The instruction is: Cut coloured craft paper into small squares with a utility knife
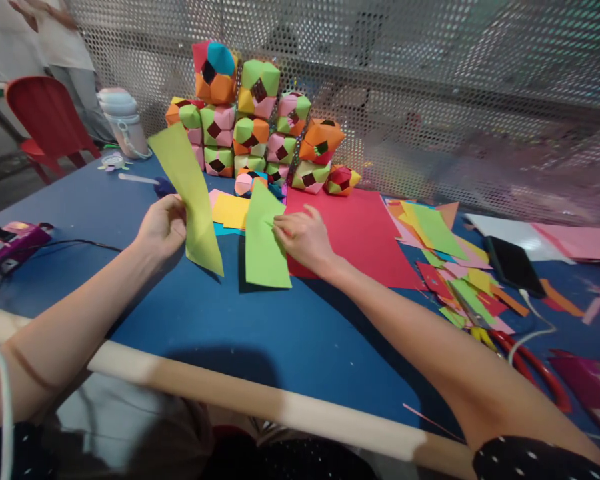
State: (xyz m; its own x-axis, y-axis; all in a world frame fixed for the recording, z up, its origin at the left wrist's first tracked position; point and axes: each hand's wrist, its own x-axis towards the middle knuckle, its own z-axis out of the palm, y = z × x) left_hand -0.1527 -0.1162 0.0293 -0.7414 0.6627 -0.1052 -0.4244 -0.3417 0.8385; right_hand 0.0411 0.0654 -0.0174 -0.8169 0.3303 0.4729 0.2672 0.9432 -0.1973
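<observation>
My left hand (165, 225) pinches a long yellow-green paper strip (193, 207) by its left edge, holding it tilted above the table. A light green paper strip (265, 247) is gripped at its right edge by my right hand (303, 237), with the thumb and fingertips closed on it. The two strips are apart from each other. Just behind them lie yellow paper pieces (230, 210). A large red paper sheet (353, 240) lies partly under my right hand. Folded paper balls (219, 125) in several colours stand stacked at the back.
Paper scraps (473, 287), scissors (535, 367) with red handles and a black phone (514, 265) on a white cable lie at right. A white bottle (125, 123) and a purple device (17, 247) with cables are at left. Behind the blue table (220, 327) rises a perforated metal panel (430, 100).
</observation>
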